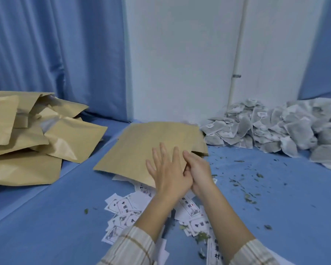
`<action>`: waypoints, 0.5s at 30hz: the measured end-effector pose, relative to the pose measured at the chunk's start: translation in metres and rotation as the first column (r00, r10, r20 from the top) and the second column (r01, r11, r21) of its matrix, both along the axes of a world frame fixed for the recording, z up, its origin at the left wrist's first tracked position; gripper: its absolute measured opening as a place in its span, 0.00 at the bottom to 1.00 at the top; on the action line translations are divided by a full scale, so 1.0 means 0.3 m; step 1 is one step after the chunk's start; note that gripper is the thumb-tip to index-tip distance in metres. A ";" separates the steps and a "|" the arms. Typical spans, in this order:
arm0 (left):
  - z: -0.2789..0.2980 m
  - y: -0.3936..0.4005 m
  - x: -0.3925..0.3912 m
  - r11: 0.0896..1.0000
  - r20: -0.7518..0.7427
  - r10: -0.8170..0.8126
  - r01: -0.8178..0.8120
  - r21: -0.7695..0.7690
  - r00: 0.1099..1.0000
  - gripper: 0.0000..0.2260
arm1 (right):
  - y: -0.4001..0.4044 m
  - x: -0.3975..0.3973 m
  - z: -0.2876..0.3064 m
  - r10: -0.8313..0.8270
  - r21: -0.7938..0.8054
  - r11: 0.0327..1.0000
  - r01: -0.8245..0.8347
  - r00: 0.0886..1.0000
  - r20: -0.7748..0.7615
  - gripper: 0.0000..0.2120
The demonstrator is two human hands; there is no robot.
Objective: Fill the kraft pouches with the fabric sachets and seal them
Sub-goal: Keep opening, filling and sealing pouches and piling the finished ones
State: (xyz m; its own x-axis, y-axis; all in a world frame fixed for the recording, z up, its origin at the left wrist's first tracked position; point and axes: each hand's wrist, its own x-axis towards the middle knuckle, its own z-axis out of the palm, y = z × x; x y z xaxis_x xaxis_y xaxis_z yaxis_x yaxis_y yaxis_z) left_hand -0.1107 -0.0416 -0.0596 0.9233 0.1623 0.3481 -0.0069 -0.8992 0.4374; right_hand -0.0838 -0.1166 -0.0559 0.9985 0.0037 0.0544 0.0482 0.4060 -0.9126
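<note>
Kraft-brown pouch [141, 146] lying flat on the blue cloth [65, 197], and both hands are on its near right corner. Left hand [166, 173] is spread out flat, fingers [161, 152] straight and a bit fanned, pressing down on the paper and not curled around anything. Right hand [198, 169] is tucked in right against it, its fingers bent and seemingly pinching the pouch's edge just right of the left fingertips; can't quite tell how much of the edge it actually has, since the left hand covers part of it. There looks to be another pouch or two stacked under this one, peeking out past the right fingers.

Beyond and to the right of the right hand, well apart from it, sits a big heap of grey fabric sachets [266, 129] up against the white wall [180, 54]. Way off to the left of the left fingers is a messy pile of filled-looking kraft pouches [27, 134]. Under the wrists, nearer than the fingers, a scatter of small white printed labels [124, 207]. Bits of dried green leaf [248, 197] are strewn on the cloth right of the right hand. Plaid sleeves [130, 245] on both arms.
</note>
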 end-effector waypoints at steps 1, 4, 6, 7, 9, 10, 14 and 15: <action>-0.025 -0.007 0.004 0.999 -0.049 -0.020 0.019 -0.036 0.999 0.30 | -0.013 0.004 -0.026 -0.010 -0.025 1.000 0.010 1.000 -0.016 0.14; -0.064 -0.023 0.019 0.972 -0.160 -0.059 0.020 -0.232 0.985 0.25 | -0.042 0.018 -0.081 0.004 0.008 1.000 -0.003 0.995 -0.095 0.08; -0.055 -0.035 0.034 0.941 -0.207 -0.030 -0.043 -0.336 0.978 0.22 | -0.054 0.030 -0.091 0.061 0.104 0.994 -0.046 0.988 -0.145 0.08; -0.046 -0.040 0.042 0.935 -0.227 0.000 -0.080 -0.345 0.974 0.21 | -0.059 0.030 -0.089 0.083 0.133 0.989 -0.062 0.984 -0.161 0.08; -0.034 -0.051 0.059 0.936 -0.253 0.059 -0.142 -0.323 0.966 0.19 | -0.066 0.033 -0.087 0.070 0.110 0.993 -0.050 0.980 -0.188 0.06; -0.037 -0.056 0.063 0.937 -0.257 0.085 -0.165 -0.309 0.963 0.18 | -0.069 0.032 -0.091 0.039 0.070 0.997 -0.026 0.980 -0.196 0.05; -0.089 -0.066 0.067 0.927 -0.123 0.155 -0.187 -0.326 0.980 0.17 | -0.080 0.037 -0.113 -0.014 0.014 1.000 0.017 0.984 -0.175 0.10; -0.097 -0.064 0.072 0.913 -0.085 0.160 -0.180 -0.365 0.983 0.17 | -0.081 0.037 -0.117 -0.002 0.032 0.999 0.008 0.985 -0.172 0.07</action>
State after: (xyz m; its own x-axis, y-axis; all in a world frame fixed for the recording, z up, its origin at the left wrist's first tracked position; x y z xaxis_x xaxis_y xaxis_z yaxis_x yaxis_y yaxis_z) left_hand -0.0890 -0.0609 -0.0886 0.8853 0.4265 0.1855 0.1636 -0.6589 0.7342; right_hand -0.0727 -0.1408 -0.0910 0.9931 -0.0001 -0.1177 -0.1059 0.4353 -0.8940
